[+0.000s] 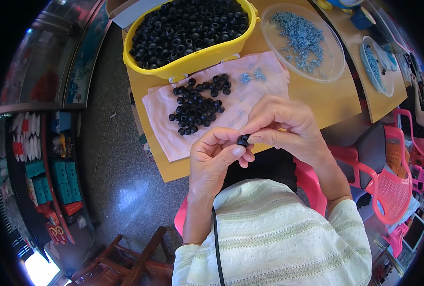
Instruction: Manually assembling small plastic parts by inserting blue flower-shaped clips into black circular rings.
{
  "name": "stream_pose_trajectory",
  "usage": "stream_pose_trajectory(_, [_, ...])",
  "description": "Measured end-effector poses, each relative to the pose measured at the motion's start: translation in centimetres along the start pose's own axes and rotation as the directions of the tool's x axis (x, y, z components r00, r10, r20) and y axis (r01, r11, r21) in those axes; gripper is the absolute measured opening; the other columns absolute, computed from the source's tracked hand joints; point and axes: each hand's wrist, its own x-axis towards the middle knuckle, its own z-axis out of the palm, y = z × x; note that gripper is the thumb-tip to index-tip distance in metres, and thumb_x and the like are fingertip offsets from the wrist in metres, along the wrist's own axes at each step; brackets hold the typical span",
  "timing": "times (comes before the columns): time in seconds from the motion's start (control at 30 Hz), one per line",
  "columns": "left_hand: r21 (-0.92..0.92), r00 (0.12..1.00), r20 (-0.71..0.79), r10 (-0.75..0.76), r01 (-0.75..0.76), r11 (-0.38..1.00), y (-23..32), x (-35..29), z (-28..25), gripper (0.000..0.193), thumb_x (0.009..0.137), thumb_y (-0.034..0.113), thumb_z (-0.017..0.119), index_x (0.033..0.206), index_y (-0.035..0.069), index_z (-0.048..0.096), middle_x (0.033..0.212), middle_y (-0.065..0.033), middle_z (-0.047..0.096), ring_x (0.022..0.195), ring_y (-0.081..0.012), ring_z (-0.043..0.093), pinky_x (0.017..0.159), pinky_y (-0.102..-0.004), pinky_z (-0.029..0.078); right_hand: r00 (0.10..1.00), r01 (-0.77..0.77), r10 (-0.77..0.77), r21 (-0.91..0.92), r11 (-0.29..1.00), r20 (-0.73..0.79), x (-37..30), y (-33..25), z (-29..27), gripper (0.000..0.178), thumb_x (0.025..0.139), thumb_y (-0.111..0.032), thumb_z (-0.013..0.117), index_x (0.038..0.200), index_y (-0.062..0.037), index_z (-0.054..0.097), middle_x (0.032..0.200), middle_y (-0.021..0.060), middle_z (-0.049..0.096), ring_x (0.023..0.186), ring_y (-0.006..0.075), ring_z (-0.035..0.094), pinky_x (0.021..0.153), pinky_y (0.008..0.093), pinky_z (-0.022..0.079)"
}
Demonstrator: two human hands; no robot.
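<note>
Grey speckled floor [121, 148], wooden table [329, 102], pink cloth [162, 136] under black beads [197, 106].

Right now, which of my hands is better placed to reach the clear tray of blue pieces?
Probably your right hand: it is nearer the clear tray, which lies ahead on that side. Your left hand is farther off; both are at the black bead.

That little black bead [243, 140] there — rounded, hollow — sits in the left hand's [216, 151] fingers, right hand [284, 125] against it.
</note>
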Motion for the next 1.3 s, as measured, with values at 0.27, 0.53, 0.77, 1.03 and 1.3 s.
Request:
stream_pose_trajectory(0.27, [-0.034, 0.999, 0.013, -0.035, 0.035, 0.999, 0.1, 0.0, -0.1, 0.02, 0.085, 0.005, 0.067, 0.102, -0.002, 0.059, 0.091, -0.0171, 0.067, 0.075, -0.0203, 0.067, 0.061, -0.0269, 0.054, 0.997, -0.078, 0.078, 0.054, 0.996, -0.002, 0.0, -0.5, 0.3, 0.012, 0.084, -0.006, 0.067, 0.096, -0.0041, 0.069, 0.085, 0.001, 0.063, 0.075, 0.0074, 0.059, 0.058, 0.02, 0.048])
stream_pose_trajectory(0.53, [-0.038, 0.999, 0.018, -0.05, 0.051, 0.998, 0.3, 0.1, 0.0, 0.019, 0.085, 0.005, 0.067, 0.102, -0.002, 0.059, 0.091, -0.0167, 0.067, 0.074, -0.02, 0.067, 0.062, -0.0267, 0.054, 0.969, -0.246, 0.242, 0.203, 0.948, 0.045, -0.1, -1.0, -0.4, 0.013, 0.086, -0.009, 0.066, 0.098, -0.0021, 0.068, 0.085, -0.0001, 0.062, 0.074, 0.006, 0.057, 0.056, 0.0188, 0.046])
stream_pose_trajectory(0.77, [-0.024, 0.999, 0.013, -0.052, 0.052, 0.998, 0.0, 0.2, -0.3, 0.019, 0.086, 0.005, 0.066, 0.102, -0.001, 0.059, 0.091, -0.0165, 0.066, 0.074, -0.0201, 0.067, 0.062, -0.0267, 0.054, 0.992, -0.129, 0.13, 0.074, 0.989, 0.002, 0.0, -0.9, -0.3, 0.011, 0.085, -0.008, 0.067, 0.095, -0.0036, 0.07, 0.084, 0.0007, 0.063, 0.074, 0.0074, 0.057, 0.057, 0.0202, 0.045])
stream_pose_trajectory(1.03, [-0.046, 0.999, 0.0, -0.051, 0.051, 0.998, 0.1, 0.2, -0.4, 0.018, 0.085, 0.004, 0.066, 0.101, 0.0, 0.059, 0.09, -0.0159, 0.067, 0.075, -0.0202, 0.067, 0.064, -0.0275, 0.055, 0.984, 0.174, -0.175, -0.181, 0.968, 0.011, 0.4, 0.0, 0.1, 0.015, 0.08, 0.0, 0.069, 0.094, -0.0003, 0.068, 0.083, 0.0069, 0.062, 0.068, 0.0139, 0.06, 0.06, 0.0232, 0.048])
stream_pose_trajectory(1.3, [-0.177, 0.995, -0.006, -0.098, 0.096, 0.979, 0.2, 0.5, 0.7, 0.01, 0.087, 0.004, 0.063, 0.097, 0.005, 0.061, 0.099, -0.0117, 0.066, 0.087, -0.0209, 0.066, 0.08, -0.0322, 0.054, 0.96, 0.202, -0.267, -0.467, 0.861, -0.078, -0.4, -0.7, 1.6, 0.028, 0.069, -0.004, 0.074, 0.095, -0.0044, 0.065, 0.086, 0.0057, 0.062, 0.075, 0.0216, 0.061, 0.066, 0.0307, 0.051])
